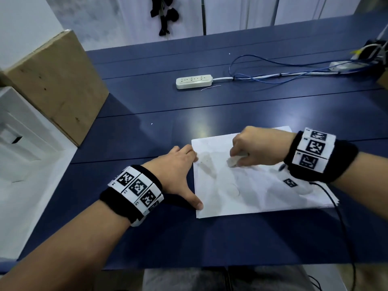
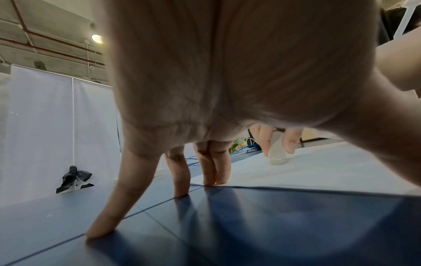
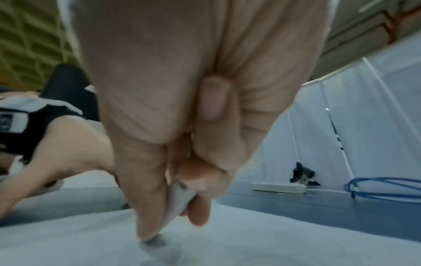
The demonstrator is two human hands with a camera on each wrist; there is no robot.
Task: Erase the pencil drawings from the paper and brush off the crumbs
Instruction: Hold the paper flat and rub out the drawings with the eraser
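A white sheet of paper (image 1: 252, 192) lies on the dark blue table (image 1: 210, 114), with faint pencil outlines (image 1: 234, 189) near its middle. My right hand (image 1: 254, 148) pinches a white eraser (image 1: 234, 161) and presses its tip on the upper part of the sheet; the eraser (image 3: 178, 203) sits between thumb and fingers, its end blurred against the paper (image 3: 250, 243). My left hand (image 1: 180, 171) rests spread at the sheet's left edge, fingertips (image 2: 216, 180) on the paper's corner (image 2: 318, 171) and thumb on its lower left edge. The eraser (image 2: 276, 153) shows beyond the fingers.
A white power strip (image 1: 194, 81) with a white cord and blue cables (image 1: 273, 74) lies at the back of the table. A cardboard box (image 1: 54, 85) and white foam packing (image 1: 19, 139) stand at the left. A black wire (image 1: 344, 232) trails off the right wristband.
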